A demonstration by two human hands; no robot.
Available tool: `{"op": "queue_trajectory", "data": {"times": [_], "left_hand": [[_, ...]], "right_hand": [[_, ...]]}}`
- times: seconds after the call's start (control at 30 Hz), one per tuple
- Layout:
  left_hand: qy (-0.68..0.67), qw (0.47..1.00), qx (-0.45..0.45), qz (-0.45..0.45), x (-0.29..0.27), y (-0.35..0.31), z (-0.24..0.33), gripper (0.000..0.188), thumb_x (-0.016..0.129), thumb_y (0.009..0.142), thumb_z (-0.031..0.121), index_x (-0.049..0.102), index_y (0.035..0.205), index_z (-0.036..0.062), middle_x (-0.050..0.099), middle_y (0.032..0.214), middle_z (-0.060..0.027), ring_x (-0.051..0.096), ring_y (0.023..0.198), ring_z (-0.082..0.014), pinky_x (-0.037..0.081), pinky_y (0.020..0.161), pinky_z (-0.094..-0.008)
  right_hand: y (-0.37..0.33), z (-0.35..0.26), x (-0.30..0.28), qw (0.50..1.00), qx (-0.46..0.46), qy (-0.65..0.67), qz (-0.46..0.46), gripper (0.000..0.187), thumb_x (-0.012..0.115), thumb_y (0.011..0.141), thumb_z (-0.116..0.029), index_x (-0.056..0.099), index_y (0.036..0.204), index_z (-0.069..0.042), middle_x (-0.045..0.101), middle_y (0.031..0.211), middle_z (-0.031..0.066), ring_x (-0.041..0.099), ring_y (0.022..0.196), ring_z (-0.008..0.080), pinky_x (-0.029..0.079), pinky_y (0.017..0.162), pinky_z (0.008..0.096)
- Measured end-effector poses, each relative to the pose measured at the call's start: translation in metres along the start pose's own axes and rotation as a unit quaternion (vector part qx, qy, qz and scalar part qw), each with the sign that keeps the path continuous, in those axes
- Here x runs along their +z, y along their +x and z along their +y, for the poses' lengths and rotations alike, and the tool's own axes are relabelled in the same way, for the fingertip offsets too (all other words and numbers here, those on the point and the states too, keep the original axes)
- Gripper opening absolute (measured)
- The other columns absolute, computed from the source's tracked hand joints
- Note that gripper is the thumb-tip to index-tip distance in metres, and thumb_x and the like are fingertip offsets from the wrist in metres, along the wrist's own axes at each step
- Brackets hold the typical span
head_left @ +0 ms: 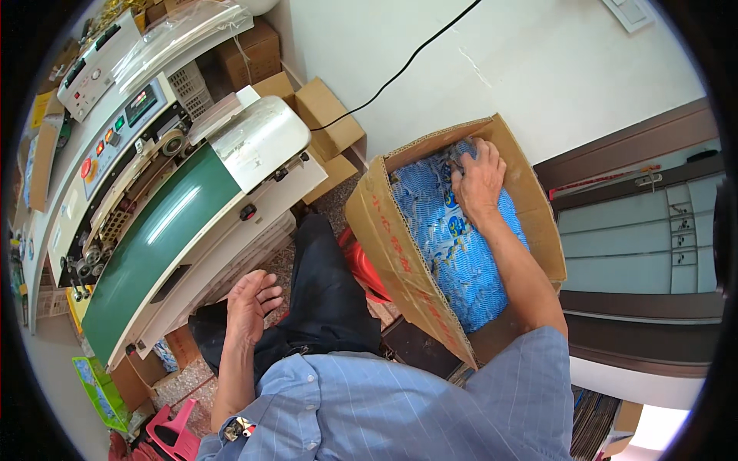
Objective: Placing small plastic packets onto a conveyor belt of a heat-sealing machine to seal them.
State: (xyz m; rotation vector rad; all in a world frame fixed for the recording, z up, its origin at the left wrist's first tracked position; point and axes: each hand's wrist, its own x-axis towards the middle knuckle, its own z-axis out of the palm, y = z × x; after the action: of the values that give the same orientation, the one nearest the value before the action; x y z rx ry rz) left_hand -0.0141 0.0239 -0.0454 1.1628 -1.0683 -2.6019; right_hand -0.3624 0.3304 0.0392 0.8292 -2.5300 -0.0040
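1. R hand point(481, 180): 1, fingers bent down on the blue-and-white patterned plastic packets point(461, 253) near far end of box; can't tell if it has a grip.
2. L hand point(250, 300): 1, fingers loosely curled, nothing held, above lap nr machine edge.
3. Packets: several, exact qty unclear (overlapping), all inside 1 large open-top tan cardboard box point(393, 253) w/ red print, on person's R.
4. Person's L: 1 white metal machine point(261, 138) w/ 1 flat green conveyor belt point(165, 230).
5. Lower L: 1 lime-green plastic basket point(117, 421).
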Motion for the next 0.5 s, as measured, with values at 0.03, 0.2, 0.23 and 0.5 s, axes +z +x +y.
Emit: {"op": "queue_trajectory", "data": {"times": [0.03, 0.2, 0.23, 0.5], "left_hand": [[0.000, 1.000, -0.004, 0.007, -0.003, -0.001, -0.001, 0.024, 0.065, 0.096, 0.023, 0.062, 0.112, 0.0048, 0.072, 0.100, -0.0099, 0.072, 0.081, -0.0190, 0.062, 0.067, -0.0320], [-0.002, 1.000, -0.012, 0.015, -0.006, -0.005, -0.005, 0.023, 0.065, 0.096, 0.022, 0.062, 0.111, 0.0053, 0.072, 0.099, -0.0095, 0.072, 0.081, -0.0188, 0.062, 0.067, -0.0317], [-0.001, 1.000, -0.011, 0.014, -0.005, -0.005, -0.004, 0.022, 0.065, 0.096, 0.022, 0.062, 0.111, 0.0054, 0.072, 0.100, -0.0094, 0.072, 0.081, -0.0188, 0.062, 0.067, -0.0316], [0.000, 1.000, -0.008, 0.007, -0.002, -0.005, -0.002, 0.022, 0.065, 0.096, 0.022, 0.062, 0.110, 0.0054, 0.072, 0.098, -0.0084, 0.072, 0.080, -0.0184, 0.061, 0.067, -0.0315]], "right_hand": [[0.000, 0.000, 0.001, 0.999, -0.021, -0.020, 0.032, 0.029, 0.073, 0.076, -0.017, 0.065, 0.100, -0.002, 0.055, 0.122, 0.0159, 0.049, 0.114, 0.0347, 0.040, 0.093, 0.0475], [0.006, -0.007, 0.009, 0.998, 0.060, 0.005, -0.017, 0.049, 0.077, 0.074, -0.011, 0.056, 0.117, 0.001, 0.051, 0.129, 0.0187, 0.048, 0.118, 0.0379, 0.041, 0.097, 0.0469], [0.008, -0.009, 0.010, 0.996, 0.089, 0.023, -0.007, 0.054, 0.078, 0.073, -0.010, 0.053, 0.120, 0.001, 0.050, 0.130, 0.0189, 0.048, 0.118, 0.0385, 0.042, 0.097, 0.0466], [0.024, -0.005, 0.009, 0.980, 0.144, -0.025, -0.132, 0.051, 0.078, 0.069, -0.013, 0.062, 0.116, -0.001, 0.062, 0.110, 0.0172, 0.052, 0.108, 0.0349, 0.043, 0.090, 0.0448]]}}
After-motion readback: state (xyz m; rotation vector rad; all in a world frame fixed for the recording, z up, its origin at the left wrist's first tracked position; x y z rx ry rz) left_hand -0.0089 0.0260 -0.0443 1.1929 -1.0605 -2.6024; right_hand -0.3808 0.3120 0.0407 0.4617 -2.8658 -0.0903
